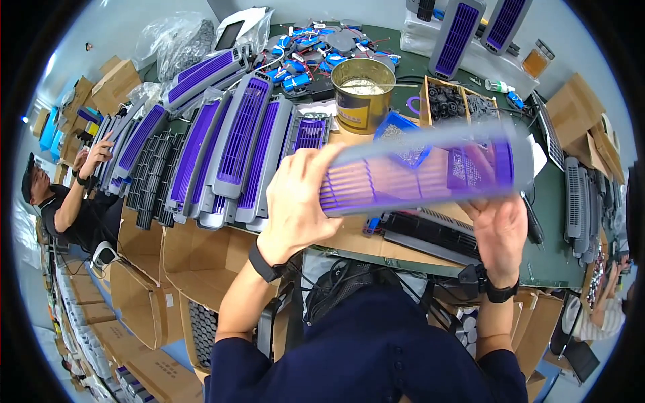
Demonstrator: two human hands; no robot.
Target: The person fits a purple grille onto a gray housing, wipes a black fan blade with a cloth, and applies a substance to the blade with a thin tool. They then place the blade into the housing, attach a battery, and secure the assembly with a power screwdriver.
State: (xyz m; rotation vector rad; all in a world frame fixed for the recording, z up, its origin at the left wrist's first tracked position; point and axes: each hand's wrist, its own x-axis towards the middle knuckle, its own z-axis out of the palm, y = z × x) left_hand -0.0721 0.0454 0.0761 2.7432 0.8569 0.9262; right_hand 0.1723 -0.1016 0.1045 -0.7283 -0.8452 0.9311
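Observation:
A long grey fan housing with a purple slatted grille is held up level in front of me, smeared by motion. My left hand is closed around its left end, with the thumb on the near side. Under the right end is my right hand, palm towards me. Its fingers go behind the housing and show partly through the grille. On the table below lie a dark slatted part and a blue tray of small screws, partly covered by the housing.
Several purple-grilled housings stack at the left. Behind stand a metal can, a wooden box of small black parts and a heap of blue-wrapped wired parts. Open cartons sit below the table edge. Another person works at far left.

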